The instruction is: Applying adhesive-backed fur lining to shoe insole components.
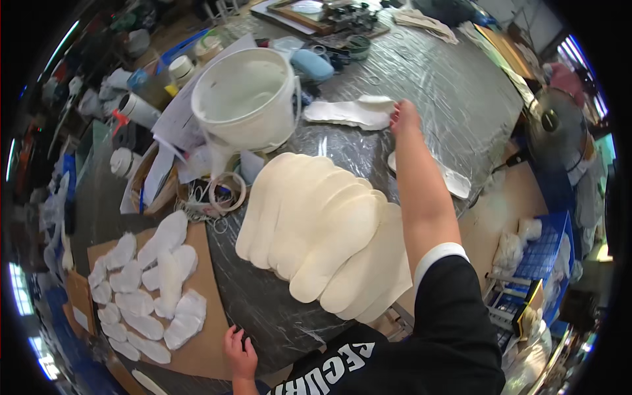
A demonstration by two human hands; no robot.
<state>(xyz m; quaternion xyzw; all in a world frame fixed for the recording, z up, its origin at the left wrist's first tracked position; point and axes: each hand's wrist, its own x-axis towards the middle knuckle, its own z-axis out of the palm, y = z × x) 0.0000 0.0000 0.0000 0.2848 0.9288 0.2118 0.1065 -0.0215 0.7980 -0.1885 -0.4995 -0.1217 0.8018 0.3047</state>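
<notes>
My right hand (pixel 405 117) reaches far across the table, its fingers closed on the right end of a white insole-shaped piece (pixel 349 113) with a raised, uneven edge. A second white piece (pixel 455 183) lies partly hidden under my right forearm. Between my arms, a fanned stack of cream insole-shaped sheets (pixel 309 224) overlaps in rows. My left hand (pixel 241 354) is low by the near edge, fingers apart and holding nothing. It is nearest a brown cardboard sheet (pixel 210 316) with several white, lumpy insole-shaped pieces (pixel 135 303) spread over it.
A white bucket (pixel 243 99) stands at the back left of the plastic-covered table (pixel 461 85). Beside it are a tape roll (pixel 227 192), papers (pixel 197 85) and a blue object (pixel 312 64). A fan (pixel 556 128) and a blue crate (pixel 553 263) stand on the right.
</notes>
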